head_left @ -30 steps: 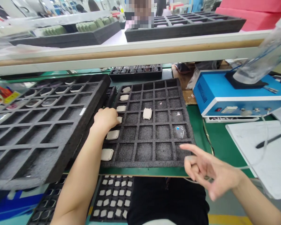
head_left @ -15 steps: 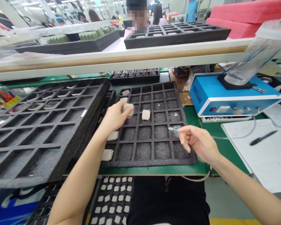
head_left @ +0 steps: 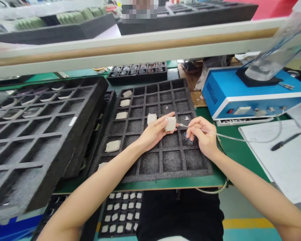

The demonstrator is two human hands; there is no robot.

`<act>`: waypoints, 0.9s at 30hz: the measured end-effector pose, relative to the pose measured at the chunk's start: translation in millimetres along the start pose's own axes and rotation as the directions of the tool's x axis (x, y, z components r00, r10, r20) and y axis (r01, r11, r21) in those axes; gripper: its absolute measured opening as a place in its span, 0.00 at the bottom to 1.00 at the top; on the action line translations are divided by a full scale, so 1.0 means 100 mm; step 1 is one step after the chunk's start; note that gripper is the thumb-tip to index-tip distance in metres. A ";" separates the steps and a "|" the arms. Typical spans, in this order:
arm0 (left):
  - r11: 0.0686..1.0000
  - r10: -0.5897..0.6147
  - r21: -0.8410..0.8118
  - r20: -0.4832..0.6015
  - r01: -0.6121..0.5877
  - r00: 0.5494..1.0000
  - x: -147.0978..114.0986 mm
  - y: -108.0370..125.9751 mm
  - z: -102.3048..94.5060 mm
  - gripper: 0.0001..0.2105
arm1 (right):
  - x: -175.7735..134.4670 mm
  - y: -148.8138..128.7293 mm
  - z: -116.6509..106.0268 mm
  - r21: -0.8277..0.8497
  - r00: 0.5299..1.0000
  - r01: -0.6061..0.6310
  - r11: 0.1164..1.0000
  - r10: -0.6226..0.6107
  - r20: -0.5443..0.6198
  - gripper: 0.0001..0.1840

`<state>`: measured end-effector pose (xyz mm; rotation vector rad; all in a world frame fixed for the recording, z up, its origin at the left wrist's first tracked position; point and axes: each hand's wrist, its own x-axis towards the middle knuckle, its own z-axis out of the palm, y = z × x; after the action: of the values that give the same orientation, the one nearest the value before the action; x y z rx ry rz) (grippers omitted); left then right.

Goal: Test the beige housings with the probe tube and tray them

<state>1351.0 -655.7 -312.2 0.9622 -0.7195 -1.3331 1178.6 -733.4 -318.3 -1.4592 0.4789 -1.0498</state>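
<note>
In my left hand [head_left: 154, 132] is a beige, rounded-square casing [head_left: 170, 124], held over the middle of a black foam tray [head_left: 152, 162]. My right hand [head_left: 203, 134] pinches a slim, clear-tipped dispensing nozzle [head_left: 183, 125] on a clear tube [head_left: 230, 137]. The nozzle's tip points at the casing's right edge; I cannot tell whether they touch. Another beige casing [head_left: 152, 118] lies in a compartment just behind my left hand. More beige casings, such as this one [head_left: 113, 146], sit along the tray's left column.
A larger foam tray [head_left: 54, 165] is stacked at the left. On the right stand a blue control box [head_left: 256, 97] with a clear cylinder [head_left: 263, 50], and paper with a black pen [head_left: 286, 142]. A shelf rail [head_left: 140, 47] crosses behind. Below the table is another tray of casings [head_left: 122, 207].
My left hand has carried the casing from the tray's left side rightward to the nozzle. My right hand has moved slightly up. The camera view has tilted down and come closer.
</note>
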 end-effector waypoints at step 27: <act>0.928 0.146 0.333 0.092 -0.169 0.985 -0.01 -0.09 -0.04 0.21 | -0.03 0.05 0.01 -0.103 0.993 0.107 0.989 -0.101 0.066 0.06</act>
<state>1350.2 -653.9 -321.5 1.1111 -1.0808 -1.1228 1179.5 -731.7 -323.9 -1.6210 0.4244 -1.0720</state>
